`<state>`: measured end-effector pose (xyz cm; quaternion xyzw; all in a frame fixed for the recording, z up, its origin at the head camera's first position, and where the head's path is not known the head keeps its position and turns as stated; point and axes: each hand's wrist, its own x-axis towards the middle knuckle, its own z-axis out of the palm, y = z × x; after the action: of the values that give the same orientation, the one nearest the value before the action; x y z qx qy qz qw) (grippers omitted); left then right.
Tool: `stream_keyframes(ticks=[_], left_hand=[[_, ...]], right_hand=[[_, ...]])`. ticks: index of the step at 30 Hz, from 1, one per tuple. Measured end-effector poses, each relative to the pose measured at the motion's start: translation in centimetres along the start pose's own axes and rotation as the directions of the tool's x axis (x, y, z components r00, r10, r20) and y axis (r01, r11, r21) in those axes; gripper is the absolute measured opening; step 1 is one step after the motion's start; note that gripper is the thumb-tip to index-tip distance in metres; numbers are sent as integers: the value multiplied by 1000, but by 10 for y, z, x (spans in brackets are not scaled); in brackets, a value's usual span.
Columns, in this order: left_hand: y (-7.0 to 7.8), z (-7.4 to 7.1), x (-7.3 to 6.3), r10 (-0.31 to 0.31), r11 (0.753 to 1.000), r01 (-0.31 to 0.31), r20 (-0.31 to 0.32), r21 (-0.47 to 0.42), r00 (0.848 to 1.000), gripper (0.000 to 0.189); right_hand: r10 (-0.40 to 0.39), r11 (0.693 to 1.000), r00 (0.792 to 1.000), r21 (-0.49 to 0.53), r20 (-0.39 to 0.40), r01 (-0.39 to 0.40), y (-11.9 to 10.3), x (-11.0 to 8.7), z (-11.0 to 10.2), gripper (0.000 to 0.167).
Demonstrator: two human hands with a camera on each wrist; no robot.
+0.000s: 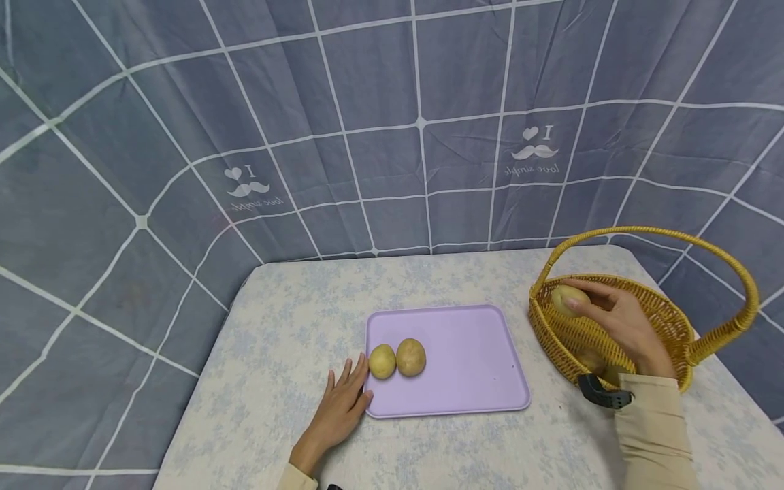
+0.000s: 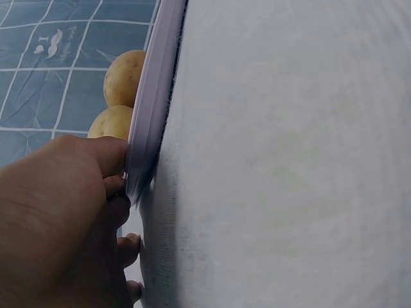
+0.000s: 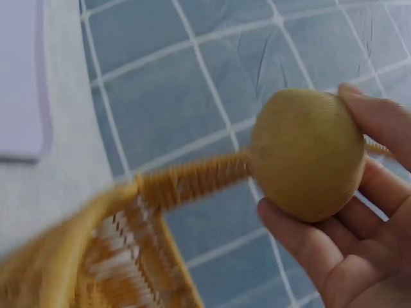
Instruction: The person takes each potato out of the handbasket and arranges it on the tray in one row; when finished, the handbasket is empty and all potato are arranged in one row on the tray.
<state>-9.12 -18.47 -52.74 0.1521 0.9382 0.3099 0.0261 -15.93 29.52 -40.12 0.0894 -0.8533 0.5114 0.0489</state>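
Note:
My right hand (image 1: 633, 330) holds a potato (image 1: 569, 300) between thumb and fingers over the wicker basket (image 1: 542, 333). That same potato (image 3: 308, 154) fills the middle of the right wrist view, with the right hand's fingers around its side. Inside the basket lie more potatoes (image 1: 591, 358), partly hidden by the wrist and arm. My left hand (image 1: 341, 412) rests at the left edge of a lilac tray (image 1: 465, 361), fingers fairly straight and touching its rim. Two potatoes sit side by side on the tray's left part: a smaller one (image 1: 382, 361) and a browner one (image 1: 411, 357).
A tall arched handle (image 1: 667, 235) rises over the basket, which stands at the table's right side. The table wears a pale floral cloth (image 1: 294, 320). Behind and to the left hangs a blue-grey checked curtain (image 1: 380, 163).

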Motion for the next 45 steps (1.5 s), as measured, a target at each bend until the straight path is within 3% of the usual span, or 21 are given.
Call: stream_keyframes(ticks=[6,14,19,25,32,39,45], left_hand=[[0,0,0,-1,1000,1,2,-1,1000,58],[2,-2,0,-10,1000,10,3,1,1000,58],[2,-2,0,-10,1000,10,6,-5,1000,58],[1,-1,0,-8,1000,8,6,-10,1000,58],[2,-2,0,-9,1000,9,4,-4,1000,58],[3,-3,0,0,1000,0,-3,0,1000,58],[3,-2,0,1,1000,-1,-3,-2,1000,58]], right_hand=[[-78,970,997,232,2,75,-19,11,27,40],[-173,904,982,406,71,130,-18,33,106,40],[-157,920,978,379,136,95,-7,38,153,41],[-103,957,969,289,224,35,5,35,185,40],[-94,976,942,218,323,23,-9,24,195,40],[-70,980,938,198,338,2,16,23,212,42],[-88,983,936,179,342,27,22,22,216,43]])
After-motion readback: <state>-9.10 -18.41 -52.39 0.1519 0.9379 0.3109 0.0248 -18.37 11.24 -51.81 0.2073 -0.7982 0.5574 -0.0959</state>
